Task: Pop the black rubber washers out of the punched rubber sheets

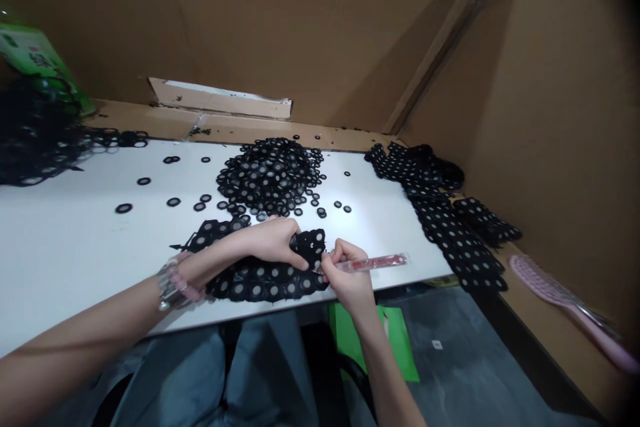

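Observation:
A black rubbery sheet point(274, 289) with rows of pale round dots lies at the table's near edge. My left hand point(273, 240) grips it from above, thumb pressed down, with one corner of the sheet folded up beside the fingers. At the sheet's right end, my right hand point(350, 273) is closed round a slim pen-like tool point(385, 262) with a see-through and red handle pointing right. The tool's tip meets the sheet near my left thumb, too small to make out. Just beyond my hands rises a heap of small black rings with pale centres point(270, 173).
Loose rings point(173, 202) are scattered over the white table point(75, 240). More dotted sheets point(445, 227) overhang its right edge, beside a pink hairbrush point(565, 300). At left, a tangle of black webbing point(35, 133) sits before a green package point(40, 53). Cardboard walls point(300, 27) enclose the back and right.

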`<action>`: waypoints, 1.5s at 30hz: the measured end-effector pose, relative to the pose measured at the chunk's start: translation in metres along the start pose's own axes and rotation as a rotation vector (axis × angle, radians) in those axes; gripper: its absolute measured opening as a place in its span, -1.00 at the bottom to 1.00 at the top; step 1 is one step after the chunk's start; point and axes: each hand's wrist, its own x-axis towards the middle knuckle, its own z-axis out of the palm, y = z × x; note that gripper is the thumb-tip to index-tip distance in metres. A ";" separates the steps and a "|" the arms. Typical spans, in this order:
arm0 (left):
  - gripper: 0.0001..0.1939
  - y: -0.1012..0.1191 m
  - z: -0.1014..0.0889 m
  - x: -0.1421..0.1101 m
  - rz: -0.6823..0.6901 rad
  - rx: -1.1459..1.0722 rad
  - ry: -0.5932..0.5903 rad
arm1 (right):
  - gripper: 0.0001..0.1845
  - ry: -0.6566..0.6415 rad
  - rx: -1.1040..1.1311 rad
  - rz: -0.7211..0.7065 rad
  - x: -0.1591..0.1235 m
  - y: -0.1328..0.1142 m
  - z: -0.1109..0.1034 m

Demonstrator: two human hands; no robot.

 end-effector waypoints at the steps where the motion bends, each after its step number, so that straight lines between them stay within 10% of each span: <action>1: -0.55 0.000 0.001 0.001 0.013 0.003 0.009 | -0.70 0.004 -0.020 0.003 0.000 0.000 0.001; 11: -0.67 -0.005 0.007 0.001 0.043 -0.112 -0.040 | -0.69 0.020 -0.134 -0.019 -0.002 0.001 0.005; 24: -0.77 -0.012 0.010 -0.001 0.008 -0.467 -0.112 | -0.65 0.175 -0.523 -0.382 -0.008 0.000 0.018; 45: -0.66 -0.017 0.006 -0.001 -0.008 -0.309 0.073 | -0.69 0.197 -0.035 -0.076 0.013 0.003 0.024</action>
